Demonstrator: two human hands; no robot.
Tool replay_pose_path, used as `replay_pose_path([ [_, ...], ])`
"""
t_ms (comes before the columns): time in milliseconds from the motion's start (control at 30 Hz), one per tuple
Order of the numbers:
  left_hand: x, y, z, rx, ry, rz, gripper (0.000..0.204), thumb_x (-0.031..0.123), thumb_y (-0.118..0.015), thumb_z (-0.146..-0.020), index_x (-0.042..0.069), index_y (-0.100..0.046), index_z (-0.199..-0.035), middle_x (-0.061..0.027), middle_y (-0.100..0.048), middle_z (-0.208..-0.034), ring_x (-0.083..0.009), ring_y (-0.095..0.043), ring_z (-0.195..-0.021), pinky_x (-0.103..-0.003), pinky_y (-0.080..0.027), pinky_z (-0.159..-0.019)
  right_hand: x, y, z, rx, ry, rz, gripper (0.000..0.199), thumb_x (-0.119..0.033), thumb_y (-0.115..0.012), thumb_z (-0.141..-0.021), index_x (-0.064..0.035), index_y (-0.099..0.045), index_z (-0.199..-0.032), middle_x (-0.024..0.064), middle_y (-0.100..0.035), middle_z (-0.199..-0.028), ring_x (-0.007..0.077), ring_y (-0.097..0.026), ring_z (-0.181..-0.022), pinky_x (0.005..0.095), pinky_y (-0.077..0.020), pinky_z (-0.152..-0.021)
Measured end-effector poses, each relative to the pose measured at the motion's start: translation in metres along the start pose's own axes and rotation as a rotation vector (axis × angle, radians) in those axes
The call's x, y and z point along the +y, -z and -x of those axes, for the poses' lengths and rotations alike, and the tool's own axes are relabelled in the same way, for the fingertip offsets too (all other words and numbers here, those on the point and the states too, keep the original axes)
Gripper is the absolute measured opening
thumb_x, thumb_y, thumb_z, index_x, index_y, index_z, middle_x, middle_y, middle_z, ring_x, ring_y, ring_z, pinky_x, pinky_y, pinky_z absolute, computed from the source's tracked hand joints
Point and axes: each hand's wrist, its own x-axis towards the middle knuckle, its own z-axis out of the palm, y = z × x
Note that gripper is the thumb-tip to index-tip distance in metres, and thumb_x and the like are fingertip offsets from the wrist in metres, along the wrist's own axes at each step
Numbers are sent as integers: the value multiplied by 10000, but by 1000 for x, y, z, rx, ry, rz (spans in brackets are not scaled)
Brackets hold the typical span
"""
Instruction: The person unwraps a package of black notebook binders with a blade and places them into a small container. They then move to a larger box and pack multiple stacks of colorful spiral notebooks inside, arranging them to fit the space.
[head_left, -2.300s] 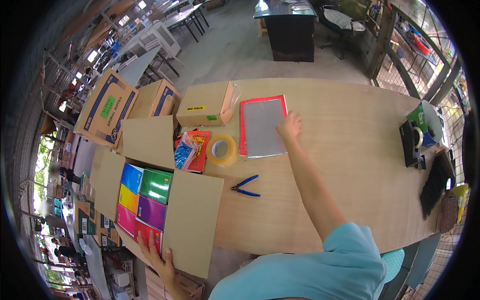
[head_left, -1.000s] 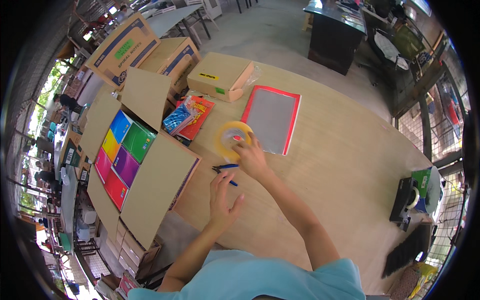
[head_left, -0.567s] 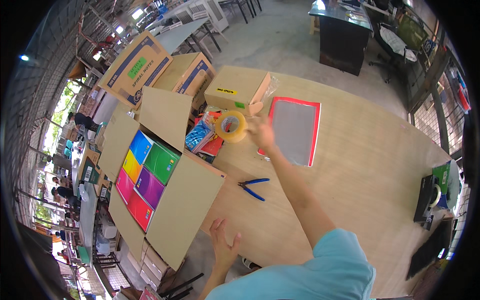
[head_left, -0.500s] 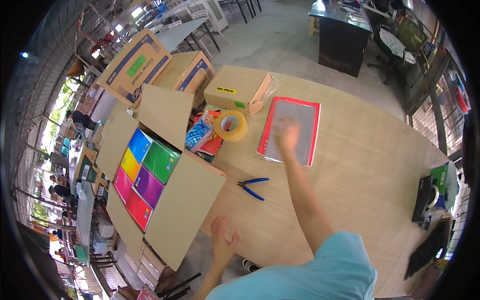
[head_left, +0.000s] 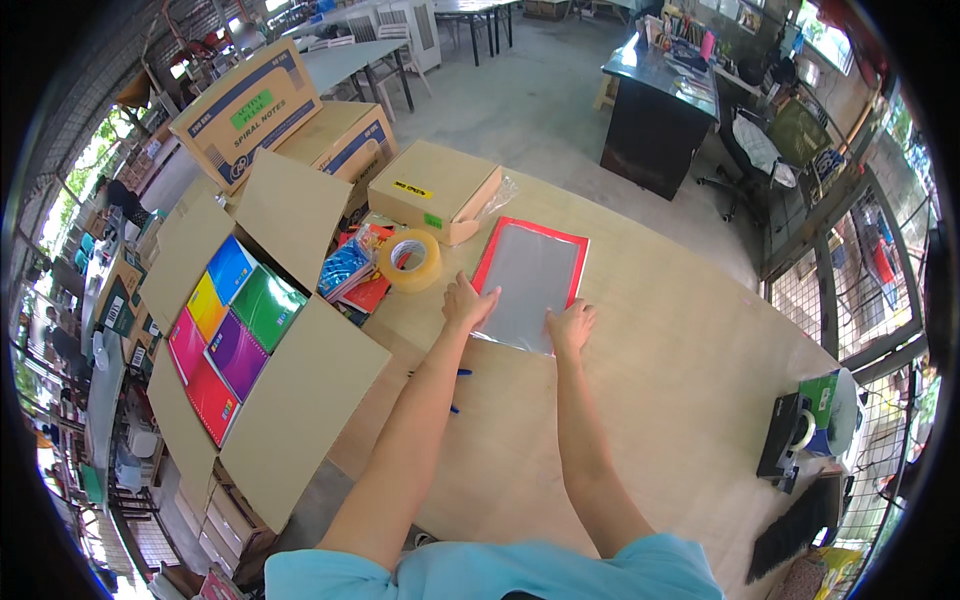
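A spiral notebook (head_left: pixel 530 270) with a red border and a grey middle, seemingly in clear plastic, lies on the wooden table (head_left: pixel 690 390). My left hand (head_left: pixel 468 303) grips its left edge, near the lower corner, thumb on top. On the opposite edge my right hand (head_left: pixel 572 326) holds it the same way, fingers curled round the side. Blue-handled cutting pliers (head_left: pixel 464 373) are mostly hidden beneath my left forearm.
Left of me an open carton (head_left: pixel 305 410) holds several coloured spiral notebooks (head_left: pixel 238 355). A tape roll (head_left: pixel 425 275), small packets (head_left: pixel 347 268) and a closed box (head_left: pixel 435 185) stand behind it. A black tape dispenser (head_left: pixel 785 435) sits at the table's right edge.
My left hand has come up from beside the carton to the notebook's left edge. My right hand has moved from above the cover to its right edge. The view has shifted too.
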Motion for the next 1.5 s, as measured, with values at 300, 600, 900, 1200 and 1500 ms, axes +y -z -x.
replay_pose_path([
  [300,-23,24,-15,-542,197,717,560,98,-818,-762,-12,-580,-1257,-124,-653,-1142,-193,-652,-980,-351,-552,-842,6,19,8,-103,226,-242,547,-220,-774,-787,19,-557,-1228,180,-481,-1260,319,-545,-1069,440,-491,-913],
  [600,52,56,-34,-269,132,1362,612,104,-807,-788,-2,-531,-1323,-113,-602,-1221,-226,-584,-1115,-385,-481,-976,35,29,15,95,128,-1082,601,-214,-708,-892,10,-450,-1386,111,-449,-1224,172,-524,-986,325,-500,-808],
  [900,-69,107,-236,227,-46,1615,659,147,-778,-831,-66,-442,-1357,-120,-532,-1308,-221,-539,-1182,-375,-445,-1036,17,20,28,19,200,-1051,617,-171,-718,-870,1,-443,-1394,108,-494,-1172,185,-532,-993,330,-502,-820],
  [1200,-59,60,-235,502,515,565,608,196,-714,-798,-126,-421,-1222,-362,-551,-1226,-454,-626,-1070,-468,-522,-933,24,30,20,90,154,-945,591,-142,-713,-872,-23,-457,-1391,87,-498,-1161,159,-536,-972,307,-492,-833],
  [1500,-40,104,-130,956,35,502,335,10,-592,-791,-5,-532,-1120,-228,-633,-1120,-373,-633,-1037,-470,-463,-922,21,22,19,31,169,-847,630,-192,-735,-856,-11,-460,-1394,116,-506,-1165,177,-540,-963,336,-512,-847],
])
